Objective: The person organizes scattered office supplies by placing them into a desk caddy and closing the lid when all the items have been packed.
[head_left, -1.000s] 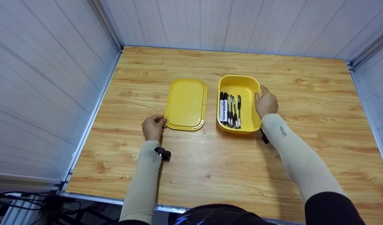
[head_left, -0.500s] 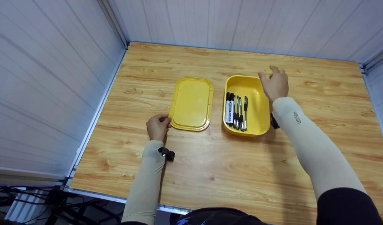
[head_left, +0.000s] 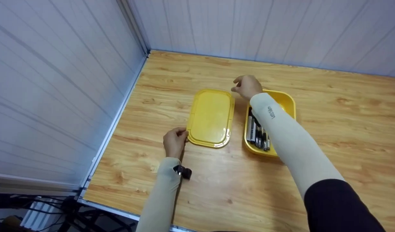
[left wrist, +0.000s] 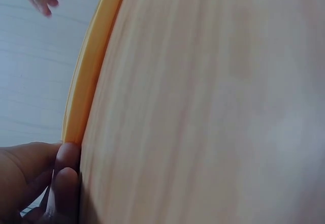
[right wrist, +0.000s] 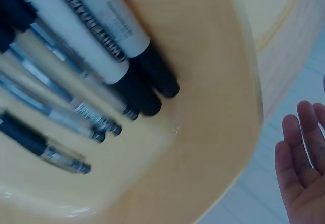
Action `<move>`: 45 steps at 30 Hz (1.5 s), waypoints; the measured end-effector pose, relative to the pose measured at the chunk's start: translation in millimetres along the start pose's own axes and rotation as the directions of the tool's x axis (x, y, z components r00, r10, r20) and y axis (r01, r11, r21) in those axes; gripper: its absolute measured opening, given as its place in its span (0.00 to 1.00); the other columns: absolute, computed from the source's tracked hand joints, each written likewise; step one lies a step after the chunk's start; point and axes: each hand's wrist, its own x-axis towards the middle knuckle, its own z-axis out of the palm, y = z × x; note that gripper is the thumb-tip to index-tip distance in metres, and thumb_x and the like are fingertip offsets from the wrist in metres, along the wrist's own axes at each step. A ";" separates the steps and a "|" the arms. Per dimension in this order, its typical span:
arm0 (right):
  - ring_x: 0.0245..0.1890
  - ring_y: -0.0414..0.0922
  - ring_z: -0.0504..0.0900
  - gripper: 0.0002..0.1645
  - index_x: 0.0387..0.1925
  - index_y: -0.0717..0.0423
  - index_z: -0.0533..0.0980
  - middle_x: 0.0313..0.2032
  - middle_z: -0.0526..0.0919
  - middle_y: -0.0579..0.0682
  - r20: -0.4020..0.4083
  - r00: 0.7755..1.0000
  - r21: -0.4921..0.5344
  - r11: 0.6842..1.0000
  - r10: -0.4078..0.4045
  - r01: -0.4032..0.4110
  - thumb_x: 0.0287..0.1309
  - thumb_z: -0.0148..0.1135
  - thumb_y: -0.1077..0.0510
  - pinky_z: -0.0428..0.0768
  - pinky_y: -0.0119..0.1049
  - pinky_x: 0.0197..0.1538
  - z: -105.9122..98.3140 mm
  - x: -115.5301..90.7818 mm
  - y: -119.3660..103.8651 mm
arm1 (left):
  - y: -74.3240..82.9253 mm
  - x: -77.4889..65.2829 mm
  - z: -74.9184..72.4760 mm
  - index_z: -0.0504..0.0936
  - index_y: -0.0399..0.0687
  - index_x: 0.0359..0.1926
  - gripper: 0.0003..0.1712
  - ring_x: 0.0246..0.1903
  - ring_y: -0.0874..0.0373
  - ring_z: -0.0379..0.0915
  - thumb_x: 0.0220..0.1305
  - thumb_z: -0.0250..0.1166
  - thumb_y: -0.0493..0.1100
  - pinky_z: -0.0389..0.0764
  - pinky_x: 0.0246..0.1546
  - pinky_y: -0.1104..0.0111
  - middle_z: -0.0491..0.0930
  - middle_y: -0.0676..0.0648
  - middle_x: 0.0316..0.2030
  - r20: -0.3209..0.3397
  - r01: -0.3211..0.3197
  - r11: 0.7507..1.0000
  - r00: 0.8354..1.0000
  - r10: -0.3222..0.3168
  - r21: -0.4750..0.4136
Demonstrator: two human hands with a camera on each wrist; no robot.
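At its near left corner, the yellow lid (head_left: 210,117) is pinched by my left hand (head_left: 174,141). The left wrist view shows the thumb and fingertips (left wrist: 66,181) at the lid's edge (left wrist: 91,61). To the right stands a lidless yellow box (head_left: 290,104). Two whiteboard markers (right wrist: 96,36) and several pens (right wrist: 56,87) lie side by side in it, partly hidden by my right forearm in the head view. My right hand (head_left: 248,87) hovers over the gap between the lid's far right corner and the box, fingers loosely bent, holding nothing.
Both things rest on a wood-grain table (head_left: 216,190). White panel walls (head_left: 216,29) rise behind and at the left. Dark cables and a metal frame (head_left: 71,212) are below the table's near left edge.
My right hand has left the box's right rim, lifted, and crossed leftward over the box towards the lid. My left hand stays at the lid's corner. The head view has shifted.
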 end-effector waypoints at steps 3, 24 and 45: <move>0.53 0.53 0.79 0.26 0.63 0.59 0.74 0.54 0.81 0.58 0.065 0.998 -0.057 0.998 -0.004 0.008 0.66 0.62 0.55 0.77 0.49 0.56 15.0 3.6 5.9 | -3.7 -10.2 2.2 0.89 0.48 0.40 0.06 0.25 0.60 0.80 0.63 0.68 0.38 0.81 0.26 0.70 0.84 0.49 0.31 0.006 0.014 1.000 1.000 -0.015 0.014; 0.39 0.55 0.82 0.14 0.39 0.67 0.85 0.42 0.86 0.64 0.069 0.997 -0.225 0.974 0.039 -0.023 0.61 0.53 0.69 0.82 0.48 0.44 38.0 1.9 15.5 | -4.2 -35.7 -4.4 0.90 0.50 0.37 0.06 0.23 0.61 0.80 0.58 0.69 0.39 0.81 0.23 0.70 0.85 0.51 0.27 -0.034 -0.035 0.999 0.999 0.034 -0.024; 0.42 0.56 0.82 0.14 0.39 0.70 0.84 0.43 0.85 0.66 0.021 0.999 -0.082 0.996 0.025 -0.023 0.63 0.52 0.69 0.82 0.48 0.44 34.2 -7.8 6.9 | -5.6 -32.9 -2.5 0.90 0.50 0.31 0.08 0.26 0.61 0.79 0.50 0.68 0.36 0.78 0.29 0.71 0.85 0.52 0.24 -0.127 -0.096 0.993 0.988 0.087 -0.066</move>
